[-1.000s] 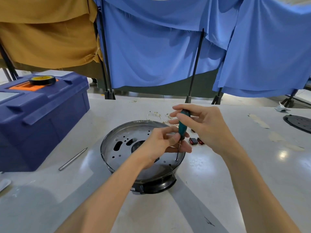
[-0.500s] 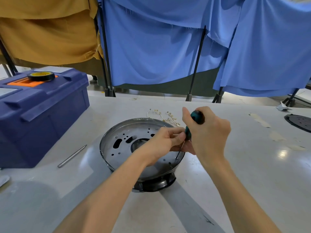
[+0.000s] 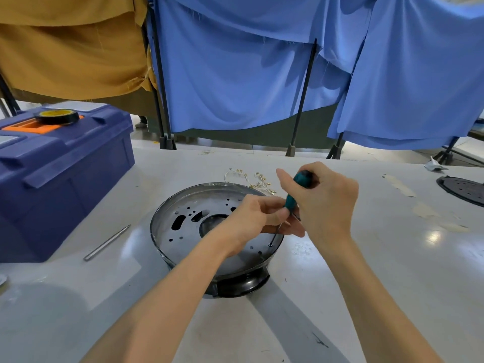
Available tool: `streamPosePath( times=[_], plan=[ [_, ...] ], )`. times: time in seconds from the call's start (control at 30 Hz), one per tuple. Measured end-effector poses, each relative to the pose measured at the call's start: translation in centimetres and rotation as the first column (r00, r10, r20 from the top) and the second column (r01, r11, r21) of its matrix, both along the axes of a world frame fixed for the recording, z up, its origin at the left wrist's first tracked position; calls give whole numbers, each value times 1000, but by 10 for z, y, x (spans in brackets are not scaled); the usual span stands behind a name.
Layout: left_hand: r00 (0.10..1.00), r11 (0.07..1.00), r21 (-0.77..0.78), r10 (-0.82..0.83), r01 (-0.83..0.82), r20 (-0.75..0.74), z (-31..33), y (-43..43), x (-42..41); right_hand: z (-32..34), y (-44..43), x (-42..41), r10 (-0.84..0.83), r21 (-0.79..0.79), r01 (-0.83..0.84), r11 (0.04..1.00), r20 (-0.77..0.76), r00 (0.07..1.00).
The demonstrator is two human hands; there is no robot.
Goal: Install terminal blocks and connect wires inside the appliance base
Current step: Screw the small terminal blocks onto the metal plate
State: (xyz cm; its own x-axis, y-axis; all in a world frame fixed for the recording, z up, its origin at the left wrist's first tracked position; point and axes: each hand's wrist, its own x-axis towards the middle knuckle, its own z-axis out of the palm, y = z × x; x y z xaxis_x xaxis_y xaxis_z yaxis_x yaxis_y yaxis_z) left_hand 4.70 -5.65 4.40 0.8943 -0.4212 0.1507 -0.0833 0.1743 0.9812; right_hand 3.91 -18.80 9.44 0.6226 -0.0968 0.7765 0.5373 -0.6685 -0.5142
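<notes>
Teal screwdriver [image 3: 298, 188] is half hidden in right hand [image 3: 323, 205], left hand [image 3: 255, 218] pinches its shaft over 1 base [image 3: 183, 231], tip hard to see.

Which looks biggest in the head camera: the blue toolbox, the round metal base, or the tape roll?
1. Blue toolbox, though it sits nearer the edge.
2. Metal base.
3. Tape roll, smallest, on the toolbox.

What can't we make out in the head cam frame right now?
- Screw at the screwdriver tip: too small to see, inside the appliance base.
- Terminal block: none visible; the left hand and right hand cover that spot.
- Wires behind the base: too small to tell connectors.
- Black plate: cut off by the right edge.
- Toolbox: cut off by the left edge.
</notes>
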Motion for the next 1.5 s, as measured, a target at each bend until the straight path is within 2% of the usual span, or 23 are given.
streamPosePath(
  times=[0.07,0.1,0.17,0.2,0.33,0.43,0.5,0.57,0.63,0.67,0.73,0.77,0.8,0.93,1.07,1.13,1.17,1.2,1.27,1.33,1.37,1.4,1.5],
  plan=[
    [1000,1000,-13,-25,24,-12,-1,5,0,7,-7,3,244,45,-240,970,-182,952],
    [999,999,-25,-30,29,-18,-1,8,-1,10,-9,4,414,121,-395,910,-275,868],
    [999,998,-58,-29,26,-35,-2,11,-2,9,-12,5,614,231,-569,789,-324,720],
    [999,997,-71,-27,24,-43,-1,11,-2,7,-11,5,627,234,-582,779,-305,717],
    [998,996,-87,23,-27,-50,2,10,-3,3,-5,9,417,174,-387,905,-195,888],
    [997,996,-64,67,-69,-35,2,3,-3,-5,3,12,170,128,-157,979,-95,981],
    [996,996,-27,87,-88,-34,1,-1,-1,-11,13,6,-49,104,45,994,34,998],
    [996,996,5,87,-87,-31,0,-1,-1,-11,16,1,-140,94,135,986,47,989],
    [996,997,1,71,-71,-47,1,2,-2,-4,5,6,41,65,-35,997,-93,995],
    [997,998,-16,54,-55,-63,2,4,-3,1,-1,9,225,123,-204,971,-194,955],
    [996,999,-41,30,-33,-79,3,7,-5,10,-11,9,552,282,-480,831,-297,779],
    [997,999,-42,25,-28,-77,4,8,-5,11,-13,9,617,300,-541,786,-306,725],
    [997,999,-44,24,-27,-76,4,9,-5,10,-13,8,622,276,-558,783,-302,723],
    [994,990,-110,74,-83,-85,5,11,-4,6,-7,8,477,196,-442,875,-201,855],
    [990,988,-71,132,-136,-55,5,4,-4,-10,12,6,128,146,-118,982,-65,990],
    [987,988,-51,144,-148,-70,4,2,-3,-13,22,-1,-68,124,64,990,26,997],
    [988,989,-49,138,-142,-74,4,3,-2,-11,24,-2,-107,116,103,988,24,994],
    [989,990,-50,130,-134,-73,4,4,-2,-9,21,-1,-72,98,73,993,-14,997],
    [992,992,-62,107,-111,-67,4,8,-3,1,9,5,239,179,-205,962,-196,951],
    [995,995,-65,78,-81,-54,4,11,-5,10,-3,6,606,372,-495,785,-303,735],
    [997,996,-62,64,-67,-48,4,12,-5,12,-7,7,683,402,-560,724,-305,664],
    [998,997,-64,51,-54,-47,4,12,-5,12,-8,7,704,388,-592,707,-298,645],
    [997,995,-86,37,-43,-69,4,14,-3,9,-5,7,630,321,-550,771,-253,735]
  ],
)
